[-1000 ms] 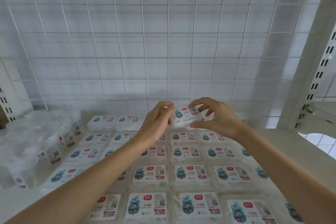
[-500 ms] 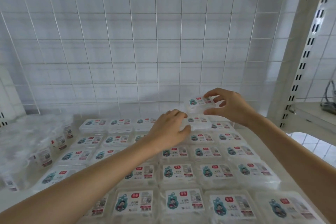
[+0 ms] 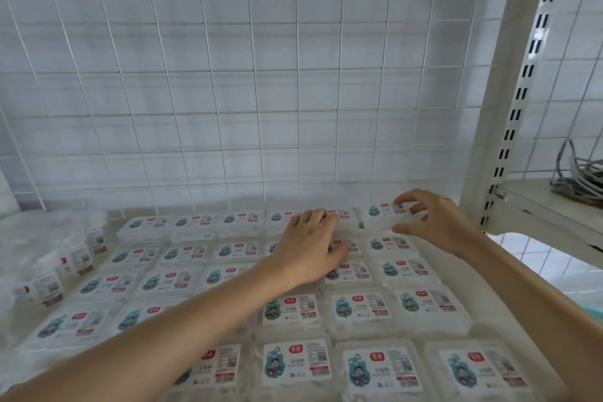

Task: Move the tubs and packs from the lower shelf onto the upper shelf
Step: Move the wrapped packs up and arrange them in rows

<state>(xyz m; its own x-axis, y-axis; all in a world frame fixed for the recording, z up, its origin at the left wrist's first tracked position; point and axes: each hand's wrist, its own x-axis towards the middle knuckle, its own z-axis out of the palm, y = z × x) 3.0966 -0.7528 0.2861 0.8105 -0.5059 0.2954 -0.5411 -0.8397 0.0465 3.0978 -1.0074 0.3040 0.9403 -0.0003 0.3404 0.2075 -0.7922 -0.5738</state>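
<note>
My right grip [image 3: 434, 225] pinches a pack [image 3: 385, 217] by its edges. My left grip [image 3: 311, 245] rests flat on neighbouring packs [image 3: 350, 271], holding nothing. Pack seems light, stiff, slick: best held by the sides.

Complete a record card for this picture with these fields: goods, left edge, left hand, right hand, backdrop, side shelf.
goods: labelled white tubs laid flat in rows
left edge: bagged packs
left hand: fingers flat, resting on the back-row tubs
right hand: pinches one tub at the back right corner
backdrop: wire grid
side shelf: holds coiled cables
</note>
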